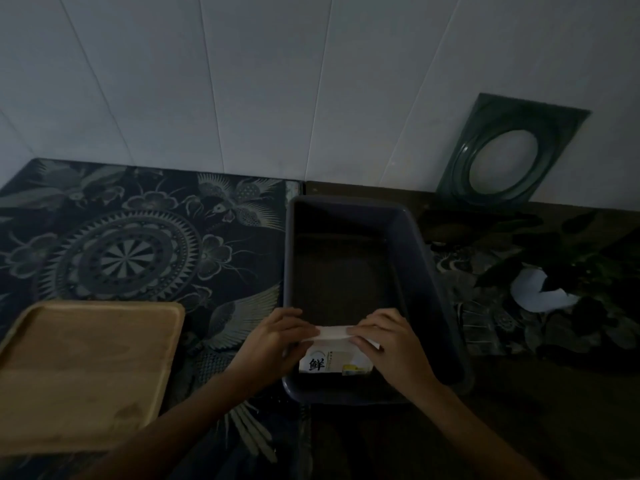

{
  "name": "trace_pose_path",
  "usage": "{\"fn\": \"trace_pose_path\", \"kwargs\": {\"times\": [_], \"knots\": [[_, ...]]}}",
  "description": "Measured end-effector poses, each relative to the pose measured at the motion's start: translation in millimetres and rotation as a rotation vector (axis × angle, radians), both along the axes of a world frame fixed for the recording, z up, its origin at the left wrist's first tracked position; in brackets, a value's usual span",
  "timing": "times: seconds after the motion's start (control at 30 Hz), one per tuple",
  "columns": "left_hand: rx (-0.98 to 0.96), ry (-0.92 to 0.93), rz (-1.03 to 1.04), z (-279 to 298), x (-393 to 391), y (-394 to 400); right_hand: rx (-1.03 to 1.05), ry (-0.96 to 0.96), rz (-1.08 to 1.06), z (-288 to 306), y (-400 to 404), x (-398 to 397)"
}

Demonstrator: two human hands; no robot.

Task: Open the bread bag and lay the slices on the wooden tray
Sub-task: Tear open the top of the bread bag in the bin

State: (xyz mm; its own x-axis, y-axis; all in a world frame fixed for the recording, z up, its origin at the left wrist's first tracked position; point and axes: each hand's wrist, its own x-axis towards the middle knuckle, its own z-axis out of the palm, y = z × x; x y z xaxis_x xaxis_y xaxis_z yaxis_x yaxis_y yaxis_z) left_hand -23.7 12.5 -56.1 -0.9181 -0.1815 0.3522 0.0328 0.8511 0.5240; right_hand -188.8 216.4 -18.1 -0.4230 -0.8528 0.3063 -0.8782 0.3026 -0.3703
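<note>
The bread bag (332, 358) is white with a black printed character and a yellow patch. It sits at the near end of a dark plastic bin (412, 251). My left hand (277, 341) pinches the left end of the bag's folded top strip. My right hand (388, 337) pinches the right end of that strip. The bag's top looks closed, and no slices show. The wooden tray (83, 372) lies to the left on the patterned cloth, with nothing on it.
A dark floral cloth (131, 244) covers the table. A green square frame with a round opening (509, 157) leans on the white wall at the back right. Crumpled white paper (540, 292) lies right of the bin among dark shapes.
</note>
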Motion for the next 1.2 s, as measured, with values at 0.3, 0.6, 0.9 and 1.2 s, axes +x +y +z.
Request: {"fn": "trace_pose_path", "kwargs": {"times": [0.3, 0.6, 0.9, 1.2], "knots": [[-0.080, -0.057, -0.042, 26.4, -22.2, 22.2, 0.002, -0.248, 0.004, 0.6, -8.5, -12.1], [0.046, -0.118, -0.066, 32.2, -22.6, 16.9, 0.027, -0.278, 0.043, 1.7, 3.3, -10.6], [0.225, -0.266, -0.064, 51.0, -34.4, 10.6, 0.053, -0.145, 0.026, 11.2, 6.2, -13.2], [0.215, -0.325, -0.037, 64.2, -52.7, -0.9, -0.003, 0.152, 0.077, 15.4, 3.6, 4.0]]}}
